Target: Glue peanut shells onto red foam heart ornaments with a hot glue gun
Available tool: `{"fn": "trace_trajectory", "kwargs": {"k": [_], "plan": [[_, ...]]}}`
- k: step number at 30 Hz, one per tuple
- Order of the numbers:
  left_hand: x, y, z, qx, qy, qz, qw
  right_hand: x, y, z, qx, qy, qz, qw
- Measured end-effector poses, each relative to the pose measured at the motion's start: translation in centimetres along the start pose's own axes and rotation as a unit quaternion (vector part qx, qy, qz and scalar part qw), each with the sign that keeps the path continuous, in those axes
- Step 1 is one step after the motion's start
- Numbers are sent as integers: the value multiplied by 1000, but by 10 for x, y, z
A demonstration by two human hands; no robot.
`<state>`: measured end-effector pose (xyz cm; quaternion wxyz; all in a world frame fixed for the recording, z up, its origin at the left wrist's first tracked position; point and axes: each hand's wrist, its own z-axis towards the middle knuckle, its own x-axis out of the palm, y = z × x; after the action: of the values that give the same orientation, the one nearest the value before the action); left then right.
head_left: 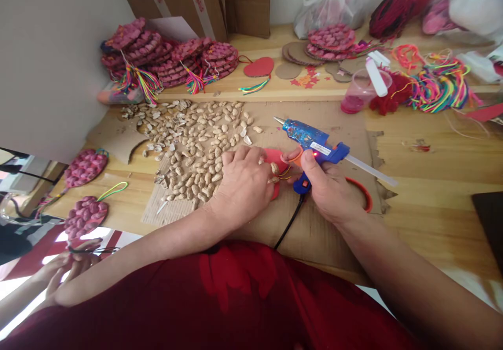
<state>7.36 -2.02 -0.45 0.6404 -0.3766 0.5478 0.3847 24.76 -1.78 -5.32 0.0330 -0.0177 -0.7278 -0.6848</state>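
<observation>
Glue gun (304,134), blue and stained around the barrel, sits in the person's right hand (329,190) above a flat cardboard sheet (326,240) on a wooden table (428,193). That hand is wrapped around the handle, thumb along the side near a small glowing red light, a finger at the orange trigger. The metal nozzle points away and to the left; a pale glue stick (371,169) juts from the back, and a black cord (290,224) hangs from the handle. Left of the gun, the left hand (245,179) is palm down with fingers bent, partly over a red piece (277,159) that has peanuts on it; whether the fingertips pinch anything cannot be told. A broad spread of loose peanuts (200,156) lies just beyond and left of this hand, with some broken shells among them. Behind, on a raised ledge (220,89), are stacks of pink, bumpy discs (181,59), a red heart (258,67) with a tassel, a clear cup (356,87) and a heap of multicoloured tassels (444,88). At lower left, another person's hands (58,274) hold thin dark strands.
</observation>
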Motion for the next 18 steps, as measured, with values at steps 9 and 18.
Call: {"fn": "trace_trajectory", "kwargs": {"k": [9, 18], "plan": [[-2, -2, 1, -4, 16, -2, 1000, 1, 0, -1, 13, -2, -11, 1000], [-2, -1, 5, -11, 35, 6, 999, 3, 6, -3, 13, -6, -27, 1000]]}}
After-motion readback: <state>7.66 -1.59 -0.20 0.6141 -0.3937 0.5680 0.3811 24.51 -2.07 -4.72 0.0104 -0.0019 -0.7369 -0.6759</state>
